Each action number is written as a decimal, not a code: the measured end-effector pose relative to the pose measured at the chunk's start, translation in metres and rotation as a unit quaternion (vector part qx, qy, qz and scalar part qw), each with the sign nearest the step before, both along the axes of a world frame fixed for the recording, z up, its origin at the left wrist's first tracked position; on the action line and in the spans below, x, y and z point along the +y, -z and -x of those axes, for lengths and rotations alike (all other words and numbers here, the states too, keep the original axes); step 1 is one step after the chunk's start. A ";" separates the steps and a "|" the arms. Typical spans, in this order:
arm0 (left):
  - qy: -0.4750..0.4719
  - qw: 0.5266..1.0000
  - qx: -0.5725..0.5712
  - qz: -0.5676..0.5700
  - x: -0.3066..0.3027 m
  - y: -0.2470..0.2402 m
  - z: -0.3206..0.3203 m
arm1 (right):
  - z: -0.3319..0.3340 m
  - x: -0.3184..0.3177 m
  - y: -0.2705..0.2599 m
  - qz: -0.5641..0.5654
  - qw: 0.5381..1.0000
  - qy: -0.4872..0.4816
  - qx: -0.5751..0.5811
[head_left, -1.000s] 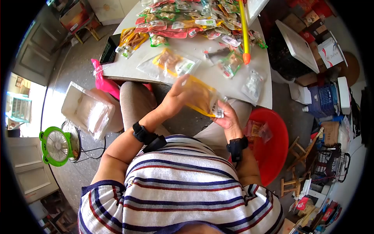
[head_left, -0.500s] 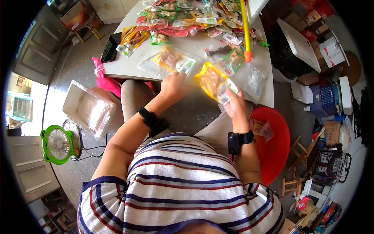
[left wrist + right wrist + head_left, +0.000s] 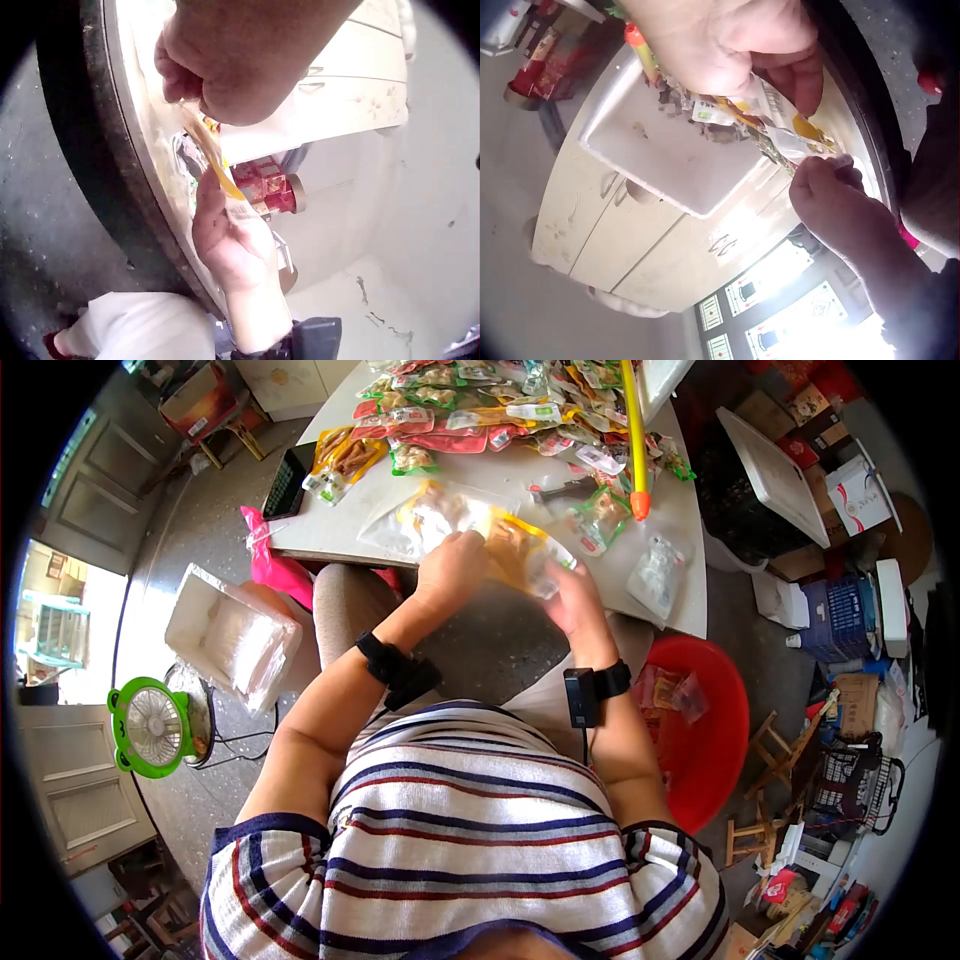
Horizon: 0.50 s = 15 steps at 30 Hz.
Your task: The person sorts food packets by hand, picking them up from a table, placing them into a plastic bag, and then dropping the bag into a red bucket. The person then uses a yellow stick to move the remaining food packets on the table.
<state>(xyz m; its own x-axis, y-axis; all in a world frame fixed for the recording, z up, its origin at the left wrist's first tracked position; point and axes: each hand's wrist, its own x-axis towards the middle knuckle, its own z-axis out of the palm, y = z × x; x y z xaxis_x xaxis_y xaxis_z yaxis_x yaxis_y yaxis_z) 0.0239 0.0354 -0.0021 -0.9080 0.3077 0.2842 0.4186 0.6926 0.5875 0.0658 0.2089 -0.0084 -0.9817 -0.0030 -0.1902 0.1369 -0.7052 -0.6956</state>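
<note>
In the head view my left hand (image 3: 452, 572) has curled fingers pinching the near edge of a clear plastic bag (image 3: 385, 532) at the table's front edge. A yellow-edged food packet (image 3: 440, 508) shows through that bag. My right hand (image 3: 577, 600) grips the white end of a second yellow-edged food packet (image 3: 515, 550), its far end right at the left fingers and overlapping the bag. In the left wrist view the right thumb (image 3: 211, 199) lies along this packet. The right wrist view has the left fingertips (image 3: 841, 161) close by the packet's yellow edge (image 3: 814, 133).
Many food packets (image 3: 480, 422) are heaped at the table's back, beside a yellow stick with an orange tip (image 3: 640, 470). A green-edged packet (image 3: 600, 520) and a clear bundle (image 3: 658, 575) lie right. A red tub (image 3: 715, 730) stands at lower right, a foam box (image 3: 215, 625) at left.
My right hand moved the packet out to the right, then back left to the left hand. The left hand let go of the packet's end and moved to the clear bag's edge.
</note>
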 end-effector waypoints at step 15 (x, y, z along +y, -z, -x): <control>0.013 0.997 0.030 0.064 -0.008 -0.003 -0.025 | 0.041 -0.025 0.008 -0.467 0.876 -0.103 0.063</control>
<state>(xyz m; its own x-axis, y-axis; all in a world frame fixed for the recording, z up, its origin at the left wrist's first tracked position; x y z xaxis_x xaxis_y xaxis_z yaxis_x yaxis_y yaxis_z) 0.0491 0.0272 0.0008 -0.8819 0.3680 0.2947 0.4690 0.7487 0.4686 0.0246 0.1835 -0.0159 -0.9920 -0.0845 -0.0940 0.0745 0.2095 -0.9750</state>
